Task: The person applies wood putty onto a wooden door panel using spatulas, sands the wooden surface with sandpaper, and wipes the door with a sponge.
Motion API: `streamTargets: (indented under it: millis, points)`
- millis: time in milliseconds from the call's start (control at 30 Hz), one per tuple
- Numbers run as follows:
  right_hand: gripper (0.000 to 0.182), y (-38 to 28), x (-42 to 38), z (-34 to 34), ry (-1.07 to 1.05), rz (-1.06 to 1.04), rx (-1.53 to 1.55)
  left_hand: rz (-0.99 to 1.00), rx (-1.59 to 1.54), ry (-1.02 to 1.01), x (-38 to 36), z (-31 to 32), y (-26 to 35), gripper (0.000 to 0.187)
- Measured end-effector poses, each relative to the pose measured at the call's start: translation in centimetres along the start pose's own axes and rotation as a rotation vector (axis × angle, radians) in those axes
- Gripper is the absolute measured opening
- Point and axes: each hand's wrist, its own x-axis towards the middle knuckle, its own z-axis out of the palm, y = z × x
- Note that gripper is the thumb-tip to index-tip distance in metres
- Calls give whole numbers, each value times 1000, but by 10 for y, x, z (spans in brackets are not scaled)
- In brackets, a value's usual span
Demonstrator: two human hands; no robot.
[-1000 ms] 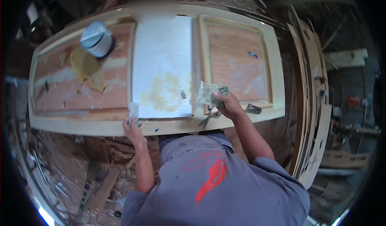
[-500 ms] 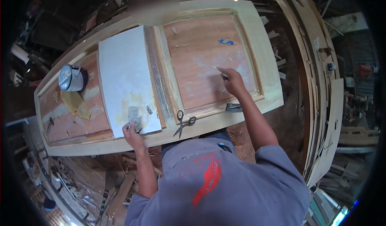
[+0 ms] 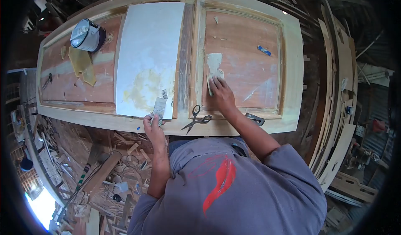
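My left hand (image 3: pixel 155 126) is closed around the lower end of a putty knife (image 3: pixel 159 105), whose flat blade lies over the front edge of a white sheet (image 3: pixel 146 47) with yellowish smears. Over the right recessed panel (image 3: pixel 238 67) of a wooden door, my right hand (image 3: pixel 222 93) presses its fingers on a pale, ragged-edged piece (image 3: pixel 214 63) near the panel's left side. Open scissors (image 3: pixel 195 120) rest on the door's front rail between the hands. A dark metal tool (image 3: pixel 255 118) lies right of my right wrist.
A paint can (image 3: pixel 87 35) and a yellow crumpled piece (image 3: pixel 82 65) sit on the left panel. A small blue item (image 3: pixel 264 50) lies on the right panel. Long boards (image 3: pixel 334 109) stand at the right; wood scraps (image 3: pixel 129 151) litter the floor below.
My right hand has moved left and down onto the panel, where the pale piece now lies flat under its fingers. The view has shifted. My left hand still holds the putty knife.
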Motion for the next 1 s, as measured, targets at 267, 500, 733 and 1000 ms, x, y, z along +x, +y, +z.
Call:
streamTargets:
  millis: [267, 500, 733, 1000]
  points:
    - [40, 24, 100, -58, -326, 254, -30, 16, -66, -61, 32, -25, 12, 15]
    - [43, 48, 127, -29, -350, 224, -78, -6, -46, -35, 34, -55, 14, 15]
    - [26, -35, -12, -23, -284, 215, -20, -48, -61, -119, 46, -59, 16, 18]
    - [39, -3, 35, -42, -435, 289, -103, -4, -88, -121, 54, -61, 21, 17]
